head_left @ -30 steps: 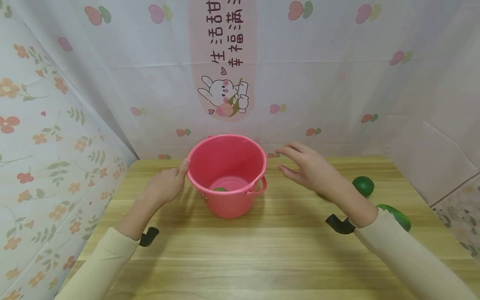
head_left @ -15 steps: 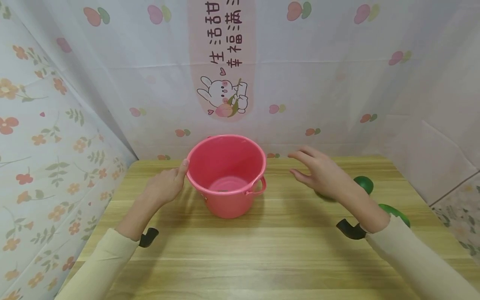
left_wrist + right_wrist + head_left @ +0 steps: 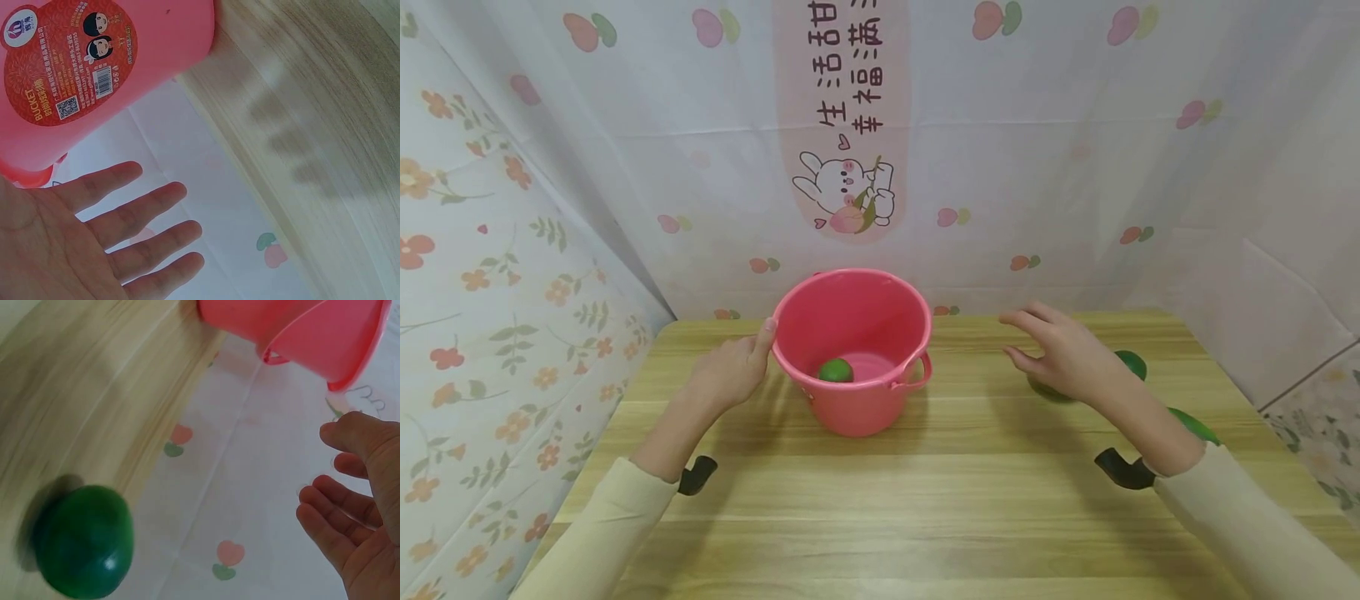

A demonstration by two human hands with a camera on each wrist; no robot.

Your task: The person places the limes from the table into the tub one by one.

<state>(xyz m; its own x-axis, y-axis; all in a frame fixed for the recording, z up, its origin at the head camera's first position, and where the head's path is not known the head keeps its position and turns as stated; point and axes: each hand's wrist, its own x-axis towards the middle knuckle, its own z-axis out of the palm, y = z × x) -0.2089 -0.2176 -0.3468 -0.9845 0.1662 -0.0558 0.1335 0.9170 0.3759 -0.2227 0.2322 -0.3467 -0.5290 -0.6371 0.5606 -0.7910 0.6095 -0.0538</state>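
A pink bucket (image 3: 859, 412) stands upright on the wooden table, with a round green fruit (image 3: 836, 371), like a lime, lying inside. My left hand (image 3: 733, 375) is at its left side, thumb against the rim; in the left wrist view the fingers (image 3: 134, 219) are straight and grip nothing. To the right of the bucket my right hand (image 3: 1067, 354) hovers over the table, fingers loosely bent and holding nothing. Partly hidden under that hand is a dark green fruit (image 3: 1049, 390). In the right wrist view a smooth green fruit (image 3: 86, 542) lies apart from the hand.
Beyond my right wrist lies another round dark green fruit (image 3: 1132, 364). A longer green item (image 3: 1197, 425) is partly behind the forearm. Patterned cloth (image 3: 1037, 167) hangs along the table's back edge and both sides. Black curved pieces (image 3: 698, 475) show at both wrists.
My right hand has moved right and slightly down, away from the bucket. The green fruit inside the bucket has shifted into fuller view. My left hand has stayed at the rim.
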